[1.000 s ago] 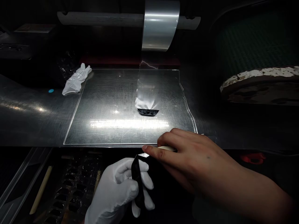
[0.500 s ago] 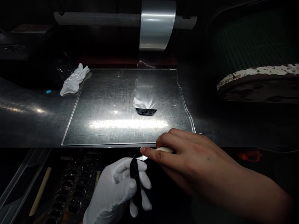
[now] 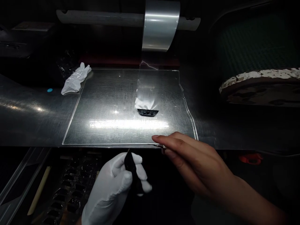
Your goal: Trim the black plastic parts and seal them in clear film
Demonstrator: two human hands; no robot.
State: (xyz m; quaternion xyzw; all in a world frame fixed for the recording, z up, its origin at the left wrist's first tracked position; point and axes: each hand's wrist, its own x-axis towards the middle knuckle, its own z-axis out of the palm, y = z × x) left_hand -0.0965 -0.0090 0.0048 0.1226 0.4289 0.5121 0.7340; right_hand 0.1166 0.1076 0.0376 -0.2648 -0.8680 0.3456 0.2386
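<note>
My left hand [image 3: 114,184], in a white glove, pinches a narrow black part [image 3: 130,162] between thumb and fingers, below the front edge of the bench. Bare and to its right, my right hand [image 3: 192,159] holds a small knife [image 3: 161,146], its thin blade pointing left near the edge of the clear plate [image 3: 105,93]; most of the handle is hidden. Knife and black part are apart. Another black piece [image 3: 147,112] lies on the plate at the loose end of a clear film strip [image 3: 147,87].
A film roll [image 3: 160,26] hangs on a bar [image 3: 100,17] at the back. A crumpled white glove [image 3: 76,79] lies at the plate's left corner. Below left is a tray of black parts [image 3: 70,190]; at right stands a large green drum [image 3: 257,47], with a red object [image 3: 250,158] below.
My right hand has moved up and right with the knife, away from the black part, and its grip has turned. My left hand has shifted slightly left and up with the part.
</note>
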